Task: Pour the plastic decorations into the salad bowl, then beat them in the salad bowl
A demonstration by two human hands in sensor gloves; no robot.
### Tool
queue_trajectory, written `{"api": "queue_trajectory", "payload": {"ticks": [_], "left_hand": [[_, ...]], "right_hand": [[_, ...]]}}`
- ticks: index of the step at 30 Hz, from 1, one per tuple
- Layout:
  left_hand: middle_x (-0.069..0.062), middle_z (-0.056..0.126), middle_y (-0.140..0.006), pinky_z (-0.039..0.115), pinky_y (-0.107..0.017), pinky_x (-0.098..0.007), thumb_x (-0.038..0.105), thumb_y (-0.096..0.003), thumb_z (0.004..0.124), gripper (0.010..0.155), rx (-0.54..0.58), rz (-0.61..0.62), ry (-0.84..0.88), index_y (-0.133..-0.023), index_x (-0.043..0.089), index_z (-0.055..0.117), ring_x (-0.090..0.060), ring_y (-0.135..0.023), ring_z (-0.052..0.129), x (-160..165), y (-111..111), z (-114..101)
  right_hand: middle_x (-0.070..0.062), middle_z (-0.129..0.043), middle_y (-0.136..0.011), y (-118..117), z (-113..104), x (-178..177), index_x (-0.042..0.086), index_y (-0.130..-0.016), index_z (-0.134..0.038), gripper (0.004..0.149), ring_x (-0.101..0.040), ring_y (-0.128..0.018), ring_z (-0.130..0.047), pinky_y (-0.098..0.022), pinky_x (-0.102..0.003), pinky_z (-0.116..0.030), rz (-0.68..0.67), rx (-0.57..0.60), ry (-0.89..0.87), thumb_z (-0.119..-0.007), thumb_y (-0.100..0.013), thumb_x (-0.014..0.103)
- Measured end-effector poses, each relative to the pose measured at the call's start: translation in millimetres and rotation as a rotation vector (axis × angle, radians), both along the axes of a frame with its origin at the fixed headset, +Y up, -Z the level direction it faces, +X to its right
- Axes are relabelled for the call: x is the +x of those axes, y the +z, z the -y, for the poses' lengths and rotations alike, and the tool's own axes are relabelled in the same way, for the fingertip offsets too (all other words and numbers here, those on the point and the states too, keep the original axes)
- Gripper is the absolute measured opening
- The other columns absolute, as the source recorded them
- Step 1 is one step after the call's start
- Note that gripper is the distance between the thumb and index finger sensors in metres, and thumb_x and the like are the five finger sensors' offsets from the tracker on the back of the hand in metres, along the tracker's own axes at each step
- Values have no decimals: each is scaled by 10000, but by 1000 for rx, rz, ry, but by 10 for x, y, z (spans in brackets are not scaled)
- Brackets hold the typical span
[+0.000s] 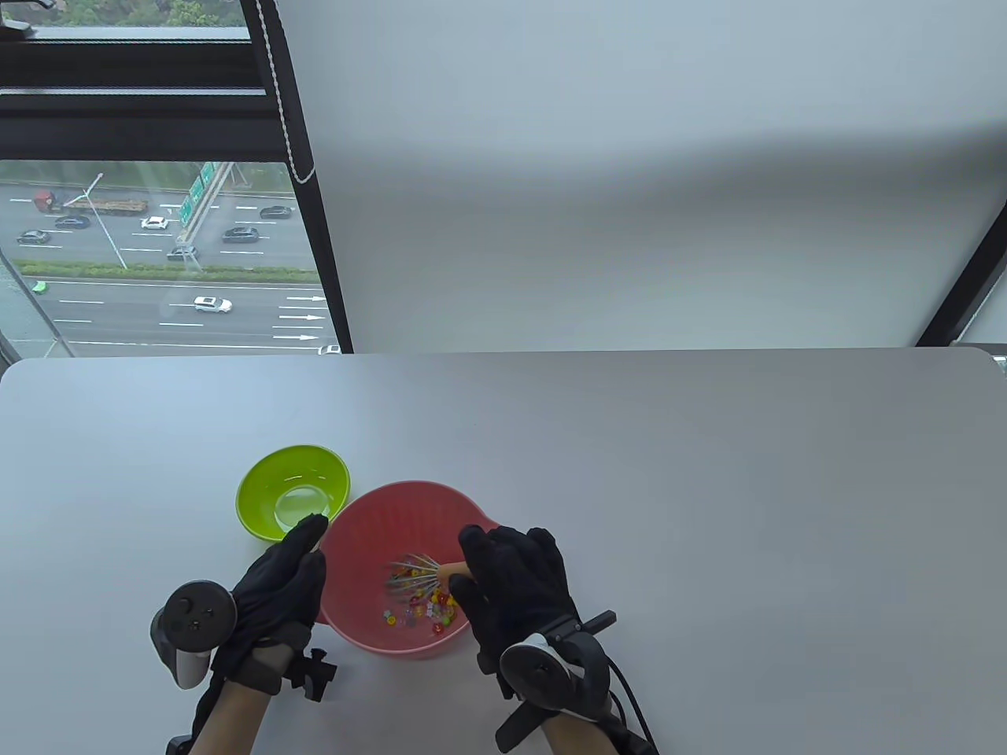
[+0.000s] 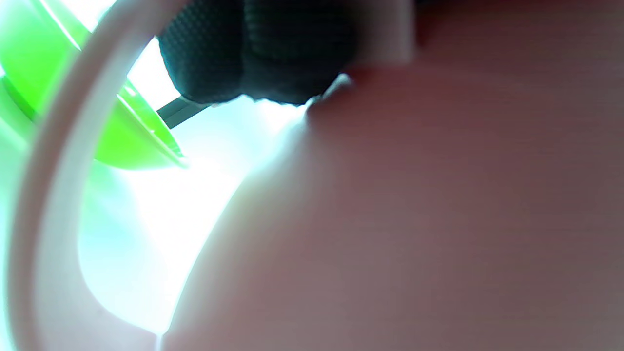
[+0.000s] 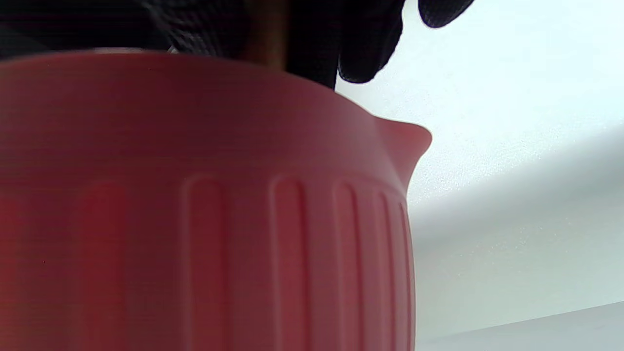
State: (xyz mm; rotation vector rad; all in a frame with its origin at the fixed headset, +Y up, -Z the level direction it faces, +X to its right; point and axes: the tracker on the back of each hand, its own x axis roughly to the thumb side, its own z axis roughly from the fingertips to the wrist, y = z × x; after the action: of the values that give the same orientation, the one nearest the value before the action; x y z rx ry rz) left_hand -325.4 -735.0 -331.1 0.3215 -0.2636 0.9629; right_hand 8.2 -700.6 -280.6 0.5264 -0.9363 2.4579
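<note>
The pink salad bowl (image 1: pixel 370 527) stands near the table's front edge, with small coloured plastic decorations (image 1: pixel 429 612) in its bottom. A wire whisk (image 1: pixel 413 576) with a wooden handle dips into them. My right hand (image 1: pixel 480 574) grips that handle over the bowl's right rim. In the right wrist view the bowl's ribbed wall (image 3: pixel 219 195) fills the frame, with the gloved fingers (image 3: pixel 365 44) above the rim. My left hand (image 1: pixel 295 562) lies against the bowl's left wall, fingers fairly straight. The left wrist view shows those fingers (image 2: pixel 253 53) touching the pink wall (image 2: pixel 414 219).
An empty green bowl (image 1: pixel 293 491) sits just behind and left of the pink one, almost touching it; its rim (image 2: pixel 122 131) shows in the left wrist view. The white table (image 1: pixel 708 511) stretches away to the right and back. A window and a blind lie beyond its far edge.
</note>
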Motion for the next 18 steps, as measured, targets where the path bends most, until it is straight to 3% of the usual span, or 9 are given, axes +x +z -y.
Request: {"api": "queue_trajectory", "payload": {"ticks": [18], "left_hand": [[-17,946,-487,532,-734,-564,507,-547,631,578,-1,-1,8,-1021,186,707,-332,-593,891,-9,-8,9]], "right_hand": [[125,-777,-821,-4,-86,161,353,-1126,-328,613,-222,-905,-698,-795,-517,-410,19,-9,-141,-605,-609,532]]}}
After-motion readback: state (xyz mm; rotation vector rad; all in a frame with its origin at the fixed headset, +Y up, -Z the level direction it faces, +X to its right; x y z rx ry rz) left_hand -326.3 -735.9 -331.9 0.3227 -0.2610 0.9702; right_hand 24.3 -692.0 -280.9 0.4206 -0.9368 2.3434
